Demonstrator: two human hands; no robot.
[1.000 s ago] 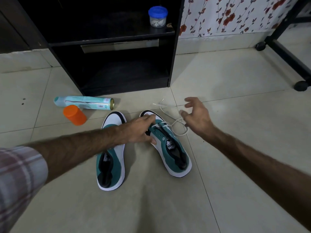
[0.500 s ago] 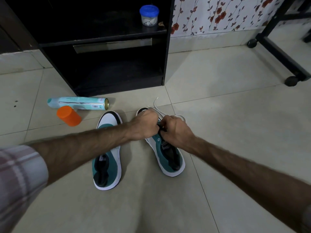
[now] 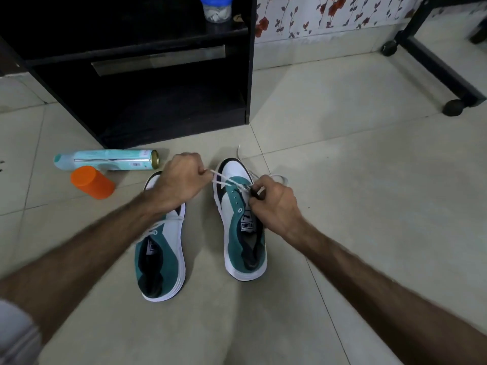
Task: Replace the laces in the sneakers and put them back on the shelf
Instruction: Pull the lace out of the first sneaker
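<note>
- Two green and white sneakers stand side by side on the tiled floor (image 3: 369, 180) at the centre of the frame, toes pointing toward the top
- The right sneaker (image 3: 237, 222) carries a white lace (image 3: 224, 181) threaded through its front eyelets; loose loops of it trail on the floor past the toe, toward the right
- The left hand (image 3: 181, 181) is clenched around one end of the lace, holding it out taut to the left of the toe
- The right hand (image 3: 274, 204) sits over the tongue and eyelets, fingers pinching the lace at the shoe's right side
- The left sneaker (image 3: 163, 256) lies partly under the left forearm, a strand of lace across its middle
- A black shelf (image 3: 168, 101) fills the upper left of the frame, its lower compartment open and dark
- A clear jar with a blue lid (image 3: 216, 7) stands on the upper shelf board
- A pale green spray can (image 3: 108, 159) lies on its side at the left, with an orange cap (image 3: 92, 182) just below it
</note>
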